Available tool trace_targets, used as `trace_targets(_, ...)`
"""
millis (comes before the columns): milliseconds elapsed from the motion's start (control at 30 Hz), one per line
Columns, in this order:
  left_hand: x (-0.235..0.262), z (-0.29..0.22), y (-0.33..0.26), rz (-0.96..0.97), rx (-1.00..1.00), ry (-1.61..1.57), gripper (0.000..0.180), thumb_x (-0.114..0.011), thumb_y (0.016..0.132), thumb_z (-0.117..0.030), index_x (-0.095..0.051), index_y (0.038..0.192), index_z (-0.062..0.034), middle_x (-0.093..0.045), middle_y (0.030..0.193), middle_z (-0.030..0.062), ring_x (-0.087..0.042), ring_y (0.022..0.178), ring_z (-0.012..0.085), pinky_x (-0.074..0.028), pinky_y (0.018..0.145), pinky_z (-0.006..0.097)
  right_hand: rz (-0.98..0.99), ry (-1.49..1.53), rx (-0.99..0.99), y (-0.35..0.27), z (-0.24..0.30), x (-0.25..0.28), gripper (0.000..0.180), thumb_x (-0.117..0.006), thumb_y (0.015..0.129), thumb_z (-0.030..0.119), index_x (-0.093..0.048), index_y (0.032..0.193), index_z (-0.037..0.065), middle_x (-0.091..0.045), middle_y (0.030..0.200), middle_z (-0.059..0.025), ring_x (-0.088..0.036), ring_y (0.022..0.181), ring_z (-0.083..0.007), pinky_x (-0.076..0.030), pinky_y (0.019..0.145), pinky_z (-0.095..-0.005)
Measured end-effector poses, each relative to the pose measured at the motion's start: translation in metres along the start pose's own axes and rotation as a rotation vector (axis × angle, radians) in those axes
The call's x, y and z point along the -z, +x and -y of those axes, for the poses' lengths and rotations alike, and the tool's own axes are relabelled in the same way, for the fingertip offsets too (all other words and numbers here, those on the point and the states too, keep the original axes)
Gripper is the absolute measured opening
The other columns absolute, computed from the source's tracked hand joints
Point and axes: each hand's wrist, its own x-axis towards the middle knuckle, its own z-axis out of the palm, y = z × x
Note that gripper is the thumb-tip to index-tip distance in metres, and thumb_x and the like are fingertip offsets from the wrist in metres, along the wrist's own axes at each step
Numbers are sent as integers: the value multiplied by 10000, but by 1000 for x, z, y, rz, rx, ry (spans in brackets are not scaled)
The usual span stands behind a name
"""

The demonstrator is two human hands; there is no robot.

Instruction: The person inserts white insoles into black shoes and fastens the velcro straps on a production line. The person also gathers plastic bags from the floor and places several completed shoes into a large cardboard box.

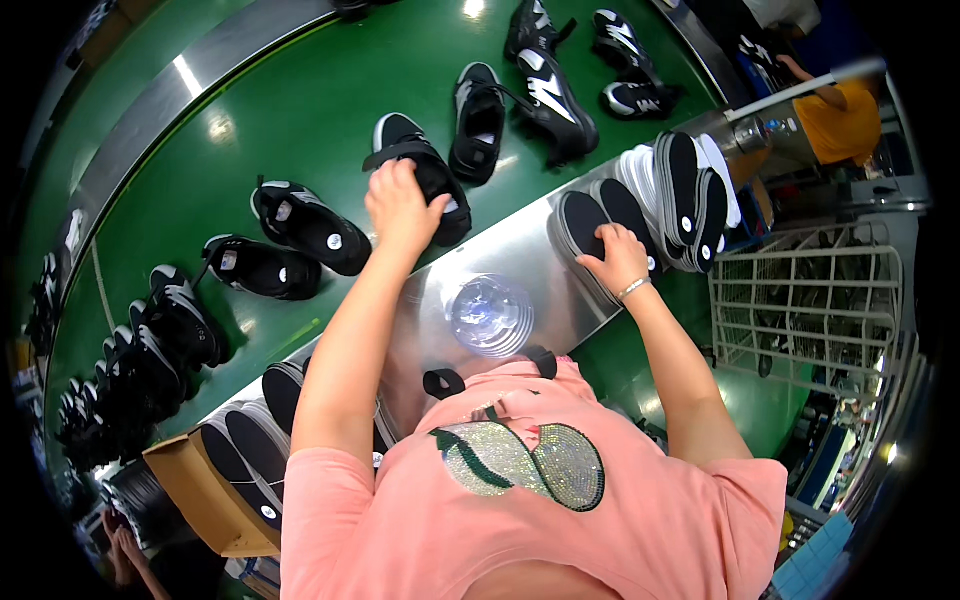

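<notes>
My left hand (400, 205) is on a black and grey shoe (445, 185) with a strap, its fingers bent over the upper by the opening. This shoe stands on the green conveyor belt (330, 110), beside another black shoe (478, 120). At the right, my right hand (622, 262) has its thumb and fingers curled at the edge of black insoles (582, 222), which lie stacked on the metal ledge. The fingertips of both hands are partly hidden. A round stack of clear plastic (490, 315) sits on the ledge between my arms.
More shoes (310, 230) line the belt on both sides. Further insole stacks (675, 190) stand at the right, beside a white wire rack (800, 300). A cardboard box (190, 490) with insoles stands lower left. A person in orange (840, 120) is at the far right.
</notes>
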Motion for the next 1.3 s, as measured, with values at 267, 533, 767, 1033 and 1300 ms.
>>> trace_targets(267, -6, 20, 30, 107, -108, -227, 247, -617, 717, -212, -587, 900, -49, -593, 877, 104, -555, 833, 280, -443, 720, 355, -190, 127, 108, 0, -1, 12, 310, -692, 627, 262, -567, 848, 85, -539, 939, -82, -501, 933, -266, -389, 773, -373)
trace_targets(533, -11, 49, 62, 392, 388, -456, 354, -587, 760, -334, -635, 872, -1, -638, 744, 121, -605, 663, 177, -455, 629, 282, -137, 45, 781, 57, 132, 71, 92, -572, 658, 172, -579, 638, 83, -509, 814, -54, -561, 684, -221, -467, 562, -347)
trace_targets(767, -3, 53, 50, 324, 424, -423, 361, -492, 806, -344, -633, 768, -14, -605, 688, 162, -583, 653, 285, -441, 616, 374, 149, -147, 613, 106, 214, 13, 148, -541, 718, 91, -620, 822, 22, -532, 888, -137, -575, 788, -254, -491, 658, -336)
trace_targets(1033, -5, 41, 43, 188, 438, -312, 353, -462, 808, -343, -626, 750, -35, -596, 743, 189, -569, 736, 357, -439, 679, 422, 148, -99, 566, 80, 198, 39, 251, -602, 695, 274, -573, 804, 50, -537, 937, -135, -553, 858, -278, -432, 729, -388)
trace_targets(1300, -23, 50, 35, 59, 337, -244, 330, -451, 826, -317, -598, 827, -21, -580, 785, 227, -549, 748, 401, -423, 672, 465, 13, 157, 578, 55, 136, 66, 240, -571, 675, 307, -541, 760, 86, -555, 719, -70, -554, 720, -237, -350, 680, -356)
